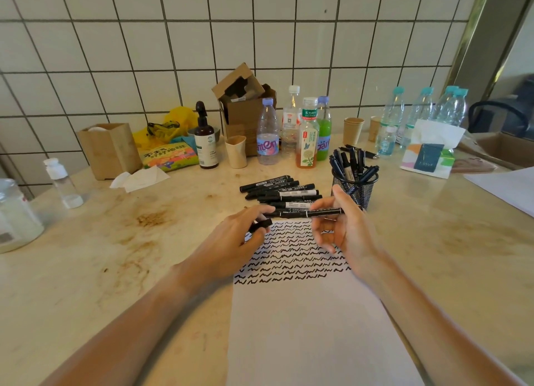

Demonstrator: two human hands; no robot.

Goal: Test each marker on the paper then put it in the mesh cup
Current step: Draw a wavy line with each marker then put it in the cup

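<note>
A white sheet of paper (303,322) lies in front of me, its upper part covered with rows of black squiggles. My right hand (344,229) pinches a black marker (323,212) that lies level above the paper's top edge. My left hand (239,238) holds a black marker cap (261,224) between its fingers, just left of the marker's end. A heap of several black markers (281,193) rests on the table behind my hands. The black mesh cup (357,187) stands to the right of the heap with several markers upright in it.
Behind the heap stand drink bottles (307,134), a brown pump bottle (205,143), paper cups (353,130) and a cardboard box (242,102). Water bottles (419,117) and a tissue pack (430,151) sit at back right. A jar (14,215) is at far left.
</note>
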